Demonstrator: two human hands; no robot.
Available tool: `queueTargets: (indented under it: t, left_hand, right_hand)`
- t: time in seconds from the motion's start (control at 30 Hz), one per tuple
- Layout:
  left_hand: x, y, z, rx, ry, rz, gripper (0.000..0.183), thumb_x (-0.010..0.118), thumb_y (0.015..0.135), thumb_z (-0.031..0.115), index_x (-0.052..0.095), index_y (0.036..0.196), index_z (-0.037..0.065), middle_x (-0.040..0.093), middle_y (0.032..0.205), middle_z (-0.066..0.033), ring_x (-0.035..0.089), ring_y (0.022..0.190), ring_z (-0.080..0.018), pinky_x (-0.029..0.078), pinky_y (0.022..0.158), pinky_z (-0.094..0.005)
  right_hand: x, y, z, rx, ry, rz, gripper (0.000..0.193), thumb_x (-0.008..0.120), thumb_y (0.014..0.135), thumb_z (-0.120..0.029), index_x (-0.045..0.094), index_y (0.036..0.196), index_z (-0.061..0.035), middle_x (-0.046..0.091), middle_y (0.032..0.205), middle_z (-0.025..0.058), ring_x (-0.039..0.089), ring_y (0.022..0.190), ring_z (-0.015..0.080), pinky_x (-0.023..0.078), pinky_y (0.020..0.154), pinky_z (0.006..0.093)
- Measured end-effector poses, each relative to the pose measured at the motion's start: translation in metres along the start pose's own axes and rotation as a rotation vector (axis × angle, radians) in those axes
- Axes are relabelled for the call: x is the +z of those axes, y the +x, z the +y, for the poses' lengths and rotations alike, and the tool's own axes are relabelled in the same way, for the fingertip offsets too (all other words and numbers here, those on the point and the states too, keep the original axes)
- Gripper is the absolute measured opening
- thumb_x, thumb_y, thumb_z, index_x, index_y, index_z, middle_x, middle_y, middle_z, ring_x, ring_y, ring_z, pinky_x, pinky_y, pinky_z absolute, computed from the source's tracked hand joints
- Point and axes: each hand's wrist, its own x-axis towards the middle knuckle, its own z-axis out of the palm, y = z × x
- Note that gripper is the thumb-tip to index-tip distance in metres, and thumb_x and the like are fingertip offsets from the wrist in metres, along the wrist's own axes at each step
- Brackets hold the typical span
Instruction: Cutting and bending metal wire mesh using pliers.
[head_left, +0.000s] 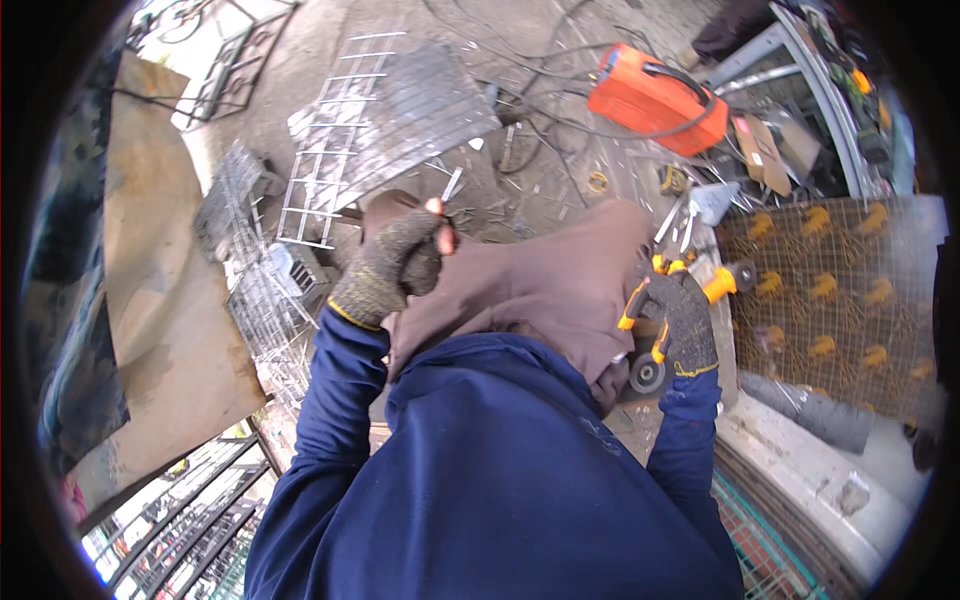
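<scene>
My left hand [405, 258], in a dark knitted glove with bare fingertips, is raised over my left thigh with its fingers curled in. A short pale metal strip [453, 184] shows right beyond its fingertips; whether the hand grips it, I cannot tell. By my right knee, my gloved right hand [685, 318] is closed around pliers with orange and black handles [633, 304]. The jaws are hard to make out. Just past this hand lies a yellow and black power tool [719, 284]. A round grey disc [648, 375] sits below the hand, near my leg.
An orange box-shaped machine [655, 100] with a black handle and cables stands ahead on the right. Ahead on the left, a welded wire grid [335, 140] lies by a metal sheet [430, 115]. Scrap litters the floor. A patterned mesh-covered panel [830, 300] is at the right, a brown sheet [165, 270] at the left.
</scene>
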Motion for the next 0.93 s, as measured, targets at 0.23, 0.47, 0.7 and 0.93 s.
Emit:
queueTargets:
  t: [0.23, 0.47, 0.7, 0.93]
  left_hand:
    - [-0.012, 0.013, -0.015, 0.078, 0.066, 0.122, 0.039, 0.057, 0.099, 0.043, 0.062, 0.09, 0.006, 0.031, 0.051, 0.0066, 0.025, 0.041, -0.0061, 0.017, 0.042, -0.0257]
    - [0.004, 0.027, -0.023, 0.019, 0.197, 0.114, 0.039, 0.056, 0.099, 0.044, 0.062, 0.092, 0.007, 0.03, 0.052, 0.0066, 0.022, 0.043, -0.0064, 0.016, 0.044, -0.0257]
    - [0.007, 0.022, -0.022, 0.068, 0.229, 0.142, 0.04, 0.056, 0.099, 0.046, 0.063, 0.092, 0.006, 0.03, 0.052, 0.0065, 0.023, 0.044, -0.0061, 0.016, 0.045, -0.0255]
    - [0.005, 0.024, -0.023, 0.101, 0.188, 0.136, 0.04, 0.058, 0.098, 0.045, 0.063, 0.095, 0.005, 0.031, 0.052, 0.0059, 0.025, 0.044, -0.0065, 0.017, 0.045, -0.0257]
  right_hand:
    - [-0.046, -0.058, 0.007, 0.04, -0.848, 0.632, 0.04, 0.063, 0.088, -0.028, 0.058, 0.119, -0.0023, 0.067, 0.098, 0.0218, 0.065, 0.094, 0.0376, 0.051, 0.08, 0.0471]
    - [-0.058, -0.093, 0.074, 0.227, -1.314, 0.864, 0.053, 0.067, 0.086, -0.035, 0.055, 0.126, -0.0026, 0.065, 0.112, 0.0263, 0.063, 0.105, 0.0426, 0.05, 0.09, 0.0473]
    - [-0.093, -0.093, 0.11, 0.078, -1.25, 0.849, 0.067, 0.076, 0.081, -0.033, 0.053, 0.134, -0.0001, 0.062, 0.123, 0.0269, 0.061, 0.116, 0.0377, 0.047, 0.099, 0.0419]
    - [-0.146, -0.086, 0.104, 0.226, -1.141, 0.73, 0.066, 0.073, 0.083, -0.031, 0.05, 0.141, -0.0099, 0.055, 0.135, 0.0249, 0.055, 0.123, 0.0392, 0.045, 0.102, 0.0451]
